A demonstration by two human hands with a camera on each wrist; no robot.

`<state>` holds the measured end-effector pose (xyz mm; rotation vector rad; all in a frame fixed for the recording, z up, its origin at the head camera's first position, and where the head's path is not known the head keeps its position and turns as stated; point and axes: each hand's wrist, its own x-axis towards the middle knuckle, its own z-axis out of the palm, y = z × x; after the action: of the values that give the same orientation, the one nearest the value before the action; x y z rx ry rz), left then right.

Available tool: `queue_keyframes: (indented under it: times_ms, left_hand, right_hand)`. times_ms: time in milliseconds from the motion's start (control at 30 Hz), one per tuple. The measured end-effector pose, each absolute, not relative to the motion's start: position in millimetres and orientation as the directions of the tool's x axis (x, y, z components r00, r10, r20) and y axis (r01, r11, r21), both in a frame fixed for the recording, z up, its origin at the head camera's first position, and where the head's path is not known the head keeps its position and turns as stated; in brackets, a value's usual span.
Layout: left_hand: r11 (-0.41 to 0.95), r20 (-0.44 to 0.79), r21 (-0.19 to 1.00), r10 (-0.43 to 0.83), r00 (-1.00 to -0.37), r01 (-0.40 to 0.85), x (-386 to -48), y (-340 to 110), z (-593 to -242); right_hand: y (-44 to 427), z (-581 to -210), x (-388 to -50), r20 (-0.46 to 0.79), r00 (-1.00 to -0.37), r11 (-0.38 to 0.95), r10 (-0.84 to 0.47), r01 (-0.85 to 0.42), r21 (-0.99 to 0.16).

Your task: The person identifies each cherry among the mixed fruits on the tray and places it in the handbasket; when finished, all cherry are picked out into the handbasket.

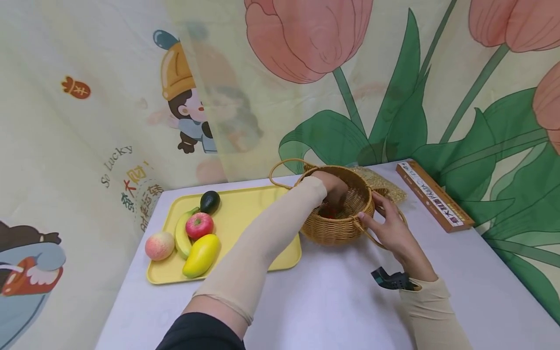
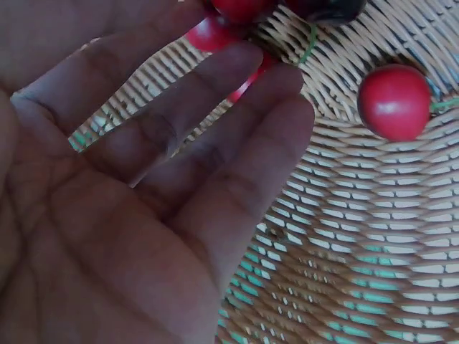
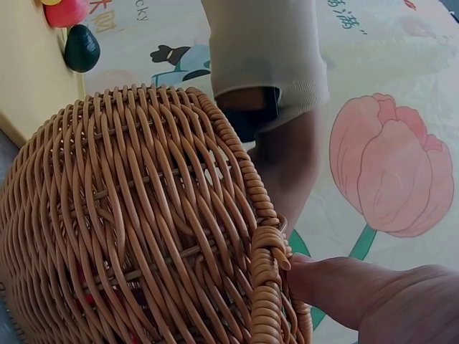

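A round wicker basket stands on the table, its two loop handles hanging at the sides. My left hand reaches down inside it. In the left wrist view the fingers of that hand are extended over the woven bottom, close to several red cherries. One cherry with a green stem lies apart from the bunch. At the basket's right side, my right hand grips the rim near the handle joint. Its thumb presses the rim in the right wrist view; the other fingers are hidden there.
Left of the basket lies a yellow tray with an avocado, a banana, a red apple, a yellow mango and a peach. A long pasta box lies at the back right. Patterned cloth hangs behind.
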<state>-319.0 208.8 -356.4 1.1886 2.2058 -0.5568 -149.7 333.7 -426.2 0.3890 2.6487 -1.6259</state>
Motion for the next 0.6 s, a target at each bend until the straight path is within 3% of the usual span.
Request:
queue_keyframes:
  times_ms: [200, 400, 600]
  left_hand:
    - [0.543, -0.596, 0.011, 0.678, -0.431, 0.840, -324, 191, -349]
    - [0.454, -0.277, 0.257, 0.880, -0.386, 0.853, -315, 172, -341]
    - [0.389, 0.035, 0.248, 0.912, -0.409, 0.887, -284, 143, -339]
  right_hand:
    - [335, -428, -155, -0.141, -0.973, 0.441, 0.182, 0.209, -0.873]
    - [351, -429, -152, -0.137, -0.975, 0.466, 0.172, 0.204, -0.861]
    - [367, -435, -135, -0.135, -0.967, 0.521, 0.215, 0.231, -0.822]
